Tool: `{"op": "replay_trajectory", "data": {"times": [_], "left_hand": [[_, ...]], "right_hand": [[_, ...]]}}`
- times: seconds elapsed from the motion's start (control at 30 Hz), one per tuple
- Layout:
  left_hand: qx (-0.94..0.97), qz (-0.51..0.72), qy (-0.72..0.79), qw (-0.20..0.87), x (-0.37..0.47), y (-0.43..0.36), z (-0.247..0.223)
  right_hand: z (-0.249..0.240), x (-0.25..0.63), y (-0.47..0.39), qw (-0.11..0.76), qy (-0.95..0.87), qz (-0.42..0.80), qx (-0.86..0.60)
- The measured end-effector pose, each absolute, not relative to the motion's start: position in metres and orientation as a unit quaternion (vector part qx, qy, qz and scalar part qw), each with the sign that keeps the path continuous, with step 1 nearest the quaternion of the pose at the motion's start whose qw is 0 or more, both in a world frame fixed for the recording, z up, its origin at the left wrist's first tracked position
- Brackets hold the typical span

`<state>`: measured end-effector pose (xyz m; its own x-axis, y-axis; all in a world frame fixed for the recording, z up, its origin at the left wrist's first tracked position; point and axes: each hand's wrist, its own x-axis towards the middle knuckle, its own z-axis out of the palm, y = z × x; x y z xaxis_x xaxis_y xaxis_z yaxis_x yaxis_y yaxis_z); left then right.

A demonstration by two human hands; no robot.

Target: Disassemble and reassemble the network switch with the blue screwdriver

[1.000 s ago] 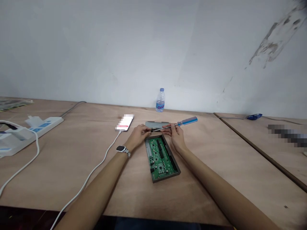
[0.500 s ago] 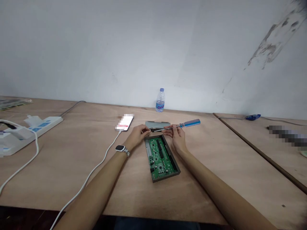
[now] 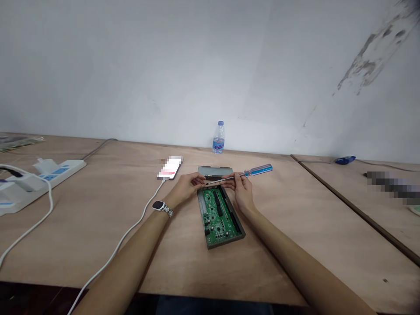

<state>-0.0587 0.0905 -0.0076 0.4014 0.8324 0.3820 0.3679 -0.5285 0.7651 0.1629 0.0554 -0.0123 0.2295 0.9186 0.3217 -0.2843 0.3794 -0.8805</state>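
Observation:
My right hand [image 3: 242,190] is closed on a screwdriver [image 3: 258,169] with a blue, clear handle, gripping it by the shaft near the handle. The shaft points left, toward the fingertips of my left hand [image 3: 190,185]. Those fingers are pinched together near the tip; what they hold, if anything, is too small to make out. Just below both hands a green circuit board [image 3: 218,216] lies in a grey metal casing [image 3: 242,234] on the table. Behind the hands lies a grey metal cover [image 3: 215,170], partly hidden by the fingers and screwdriver.
A phone [image 3: 173,168] on a white charging cable [image 3: 131,229] lies left of the hands. A water bottle [image 3: 218,139] stands by the wall. On the far left is a white power strip [image 3: 68,168] with plugs. A table seam [image 3: 354,211] runs along the right.
Both hands have come slightly nearer, with the screwdriver's tip now lower, close to the casing's far edge. The left wrist has shifted a little left. The board and cover stay in place.

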Motion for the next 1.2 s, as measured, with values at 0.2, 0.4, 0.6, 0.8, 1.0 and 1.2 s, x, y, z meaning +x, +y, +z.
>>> {"op": "replay_trajectory", "data": {"times": [0.2,0.4,0.6,0.8,1.0,1.2], "left_hand": [[0.778,0.393,0.382,0.307,-0.0585,0.0868,-0.0039],[0.777,0.396,0.383,0.305,-0.0584,0.0866,-0.0044],[0.777,0.396,0.38,0.307,-0.0588,0.0866,-0.0047],[0.774,0.401,0.383,0.305,-0.0584,0.0874,-0.0053],[0.776,0.403,0.38,0.303,-0.0582,0.087,-0.005],[0.779,0.391,0.387,0.301,-0.0572,0.0849,-0.0028]], "right_hand": [[-0.0127,0.1627,0.0554,0.698,-0.446,0.439,-0.348],[-0.0118,0.1624,0.0547,0.702,-0.44,0.445,-0.339],[-0.0099,0.1628,0.0542,0.697,-0.435,0.448,-0.353],[-0.0089,0.1628,0.054,0.699,-0.427,0.451,-0.354],[-0.0096,0.163,0.0539,0.697,-0.432,0.449,-0.354],[-0.0083,0.1635,0.0535,0.698,-0.429,0.454,-0.352]]}}
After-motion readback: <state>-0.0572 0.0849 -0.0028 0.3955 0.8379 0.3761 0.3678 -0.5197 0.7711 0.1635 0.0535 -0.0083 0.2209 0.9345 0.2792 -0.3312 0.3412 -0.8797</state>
